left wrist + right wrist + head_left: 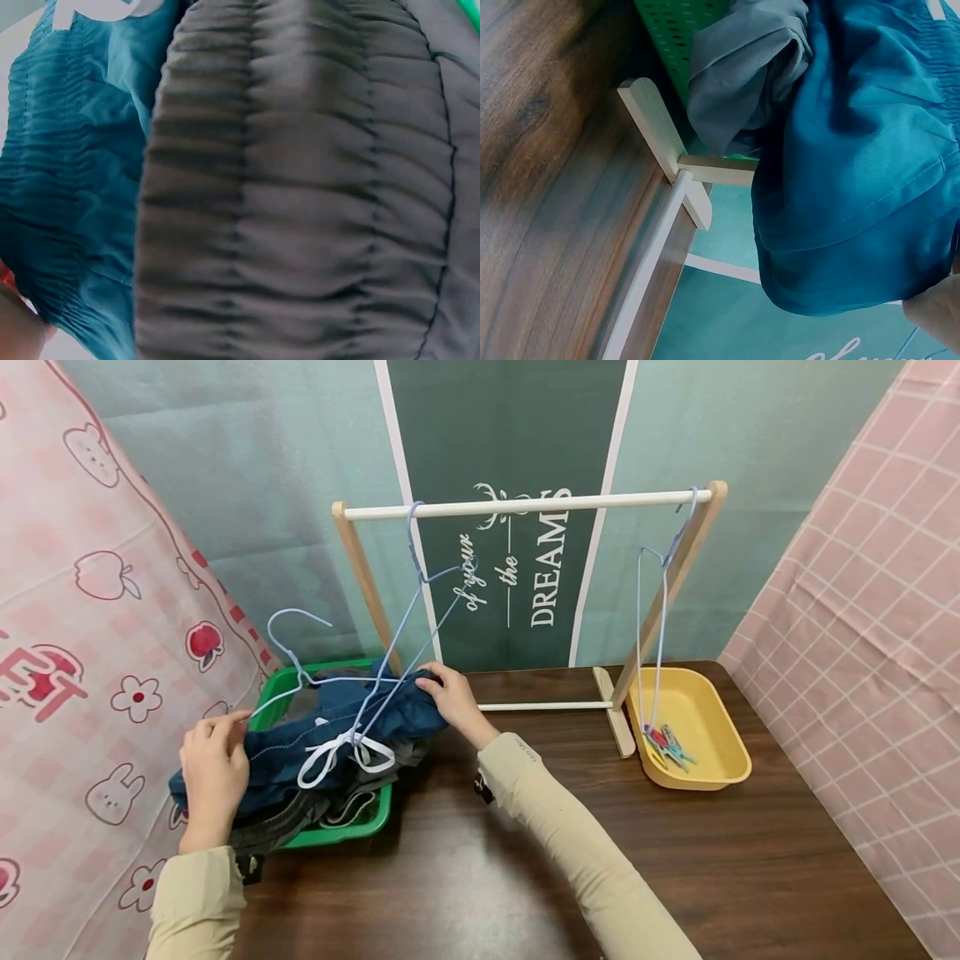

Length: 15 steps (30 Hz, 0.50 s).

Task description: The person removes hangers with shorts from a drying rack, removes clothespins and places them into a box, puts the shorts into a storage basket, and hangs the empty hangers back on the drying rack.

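Note:
Blue shorts (277,752) with an elastic waistband and a white drawstring bow (330,756) are stretched between my two hands over the green basket. At the left, my left hand (213,768) pinches the waistband beside the lower end of a light blue hanger (298,678). My right hand (453,697) grips the fabric on the other side, thumb on top. The shorts (855,195) bulge below the right fingers in the right wrist view. A second blue hanger (415,547) hangs from the rack, and its lower wires overlap the shorts in the head view.
The green basket (382,810) holds grey clothes, including a gathered grey waistband (300,187). A wooden rack with a white rail (525,505) stands behind, another hanger (663,585) at its right end. Several clothespins (670,747) lie in a yellow basin (731,760).

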Tool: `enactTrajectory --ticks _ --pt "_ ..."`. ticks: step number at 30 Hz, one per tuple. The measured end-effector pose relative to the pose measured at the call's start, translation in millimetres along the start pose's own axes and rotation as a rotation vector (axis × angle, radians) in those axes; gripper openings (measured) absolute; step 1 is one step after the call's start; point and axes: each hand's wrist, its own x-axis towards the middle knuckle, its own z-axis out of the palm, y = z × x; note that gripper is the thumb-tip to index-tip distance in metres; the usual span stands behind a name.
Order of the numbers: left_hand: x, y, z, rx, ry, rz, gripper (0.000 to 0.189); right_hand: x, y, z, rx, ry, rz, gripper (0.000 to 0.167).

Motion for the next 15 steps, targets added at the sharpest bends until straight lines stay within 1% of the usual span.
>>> enactTrajectory --ticks 5,8,12,15 --pt "-0.2 0.7 0.3 -0.001 0.029 -0.033 0.02 2.0 -2.1 0.6 0.048 0.057 -0.026 0.021" --pt "-1.1 1.3 -0.8 -0.002 0.037 -0.058 0.02 2.8 -3.1 -0.2 0.049 0.1 -0.038 0.02" --pt "-2.3 -0.2 -1.2 0.004 0.054 -0.068 0.02 2.3 -4.3 -1.6 0.02 0.138 0.0 0.023" --pt "-3.1 -1.6 -0.4 0.014 0.07 -0.053 0.02 1.2 -6.0 -1.6 0.013 0.163 0.033 0.024"
